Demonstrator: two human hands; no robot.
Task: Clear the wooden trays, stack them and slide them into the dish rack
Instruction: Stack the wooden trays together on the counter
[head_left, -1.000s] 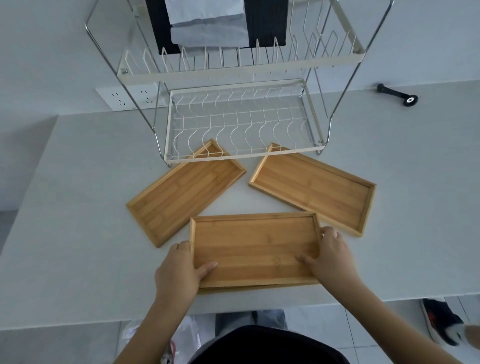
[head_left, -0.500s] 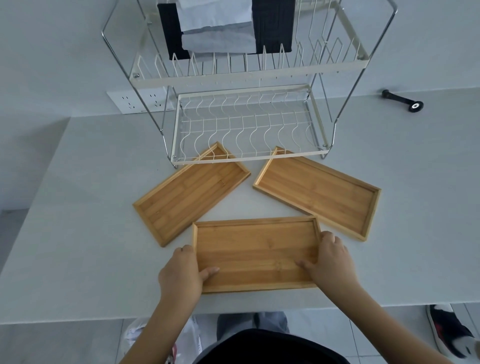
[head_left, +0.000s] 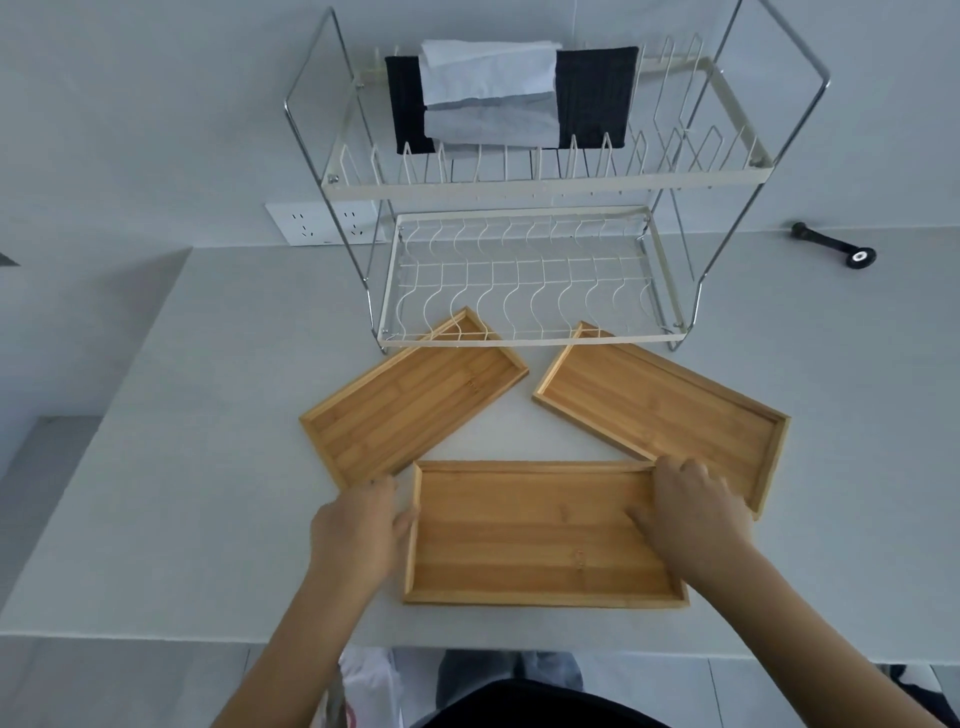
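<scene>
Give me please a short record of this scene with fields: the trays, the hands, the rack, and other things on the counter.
trays: three wooden trays, all empty, none stacked
near tray: lies flat at the counter's front edge
left tray: angled, far corner under the rack's front rail
right tray: angled, far corner at the rack's front rail
left hand: on the near tray's left end
right hand: on its right end, thumb inside
dish rack: two tiers, lower empty, folded cloths on upper
other: black tool at far right

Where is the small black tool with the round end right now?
In the head view, the black tool lies alone on the counter at far right, near the wall, just right of the dish rack and beyond the right-hand wooden tray.
</scene>
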